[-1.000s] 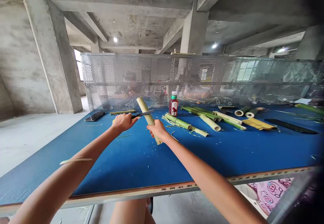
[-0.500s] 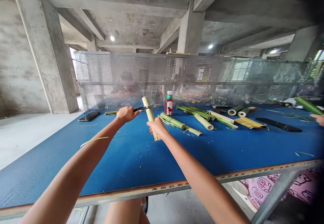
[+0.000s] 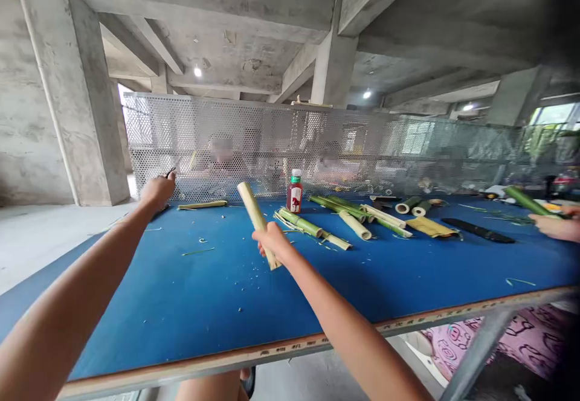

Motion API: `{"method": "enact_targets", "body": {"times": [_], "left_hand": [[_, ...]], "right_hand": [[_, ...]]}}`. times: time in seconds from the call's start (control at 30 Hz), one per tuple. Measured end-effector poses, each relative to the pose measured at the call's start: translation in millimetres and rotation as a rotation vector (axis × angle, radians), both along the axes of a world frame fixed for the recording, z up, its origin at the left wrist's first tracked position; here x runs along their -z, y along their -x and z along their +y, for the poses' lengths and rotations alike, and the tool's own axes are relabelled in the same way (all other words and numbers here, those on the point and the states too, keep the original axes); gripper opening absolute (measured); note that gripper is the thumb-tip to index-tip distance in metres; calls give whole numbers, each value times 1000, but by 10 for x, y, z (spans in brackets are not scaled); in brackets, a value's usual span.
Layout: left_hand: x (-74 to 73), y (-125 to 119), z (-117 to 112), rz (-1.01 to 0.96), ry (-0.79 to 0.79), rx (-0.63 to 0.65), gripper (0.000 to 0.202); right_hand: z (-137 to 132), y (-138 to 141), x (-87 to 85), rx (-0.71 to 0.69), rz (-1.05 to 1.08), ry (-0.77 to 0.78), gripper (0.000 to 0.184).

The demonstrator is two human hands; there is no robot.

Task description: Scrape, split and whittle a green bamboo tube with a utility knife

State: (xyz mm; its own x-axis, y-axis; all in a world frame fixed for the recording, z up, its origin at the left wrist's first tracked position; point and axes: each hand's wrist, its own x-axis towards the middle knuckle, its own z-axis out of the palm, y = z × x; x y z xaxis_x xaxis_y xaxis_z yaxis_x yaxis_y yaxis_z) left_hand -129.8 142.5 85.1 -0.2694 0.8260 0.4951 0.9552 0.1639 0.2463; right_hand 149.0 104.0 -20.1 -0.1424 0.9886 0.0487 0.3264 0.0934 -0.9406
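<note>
While a person leans over a blue-topped bench (image 3: 181,310), seen here from the head camera, the right hand (image 3: 273,241) wraps closely around the lower part of a pale, peeled bamboo section (image 3: 255,223). The section stands tilted near the middle of the bench, its upper end leaning away from the near edge; whether its foot touches the mat is hard to tell. Hollow-looking and stiff, it should prove light but rigid, its bare surface perhaps slick, so a full-hand hold low on the shaft looks the surest.

The left hand (image 3: 156,191), raised well apart near the far left corner, curls shut around a small dark tool (image 3: 170,173), mostly hidden by the fingers. Thin shavings (image 3: 198,252) litter the mat. Toward the far edge lie green-skinned bamboo lengths (image 3: 299,223) and a red-labelled bottle (image 3: 294,193), before a perforated metal screen (image 3: 272,147). At right, a co-worker's hand (image 3: 553,227) holds a green stalk (image 3: 525,200).
</note>
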Motion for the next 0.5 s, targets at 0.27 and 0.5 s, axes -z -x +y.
{"method": "enact_targets", "body": {"times": [0.27,0.5], "left_hand": [[258,-392,-212,-20,61,9,57],[732,-1088,-534,252,30,248,72]], "right_hand": [[168,56,88,-150,287,-56,22],[127,50,102,-71,233,-135,23]]}}
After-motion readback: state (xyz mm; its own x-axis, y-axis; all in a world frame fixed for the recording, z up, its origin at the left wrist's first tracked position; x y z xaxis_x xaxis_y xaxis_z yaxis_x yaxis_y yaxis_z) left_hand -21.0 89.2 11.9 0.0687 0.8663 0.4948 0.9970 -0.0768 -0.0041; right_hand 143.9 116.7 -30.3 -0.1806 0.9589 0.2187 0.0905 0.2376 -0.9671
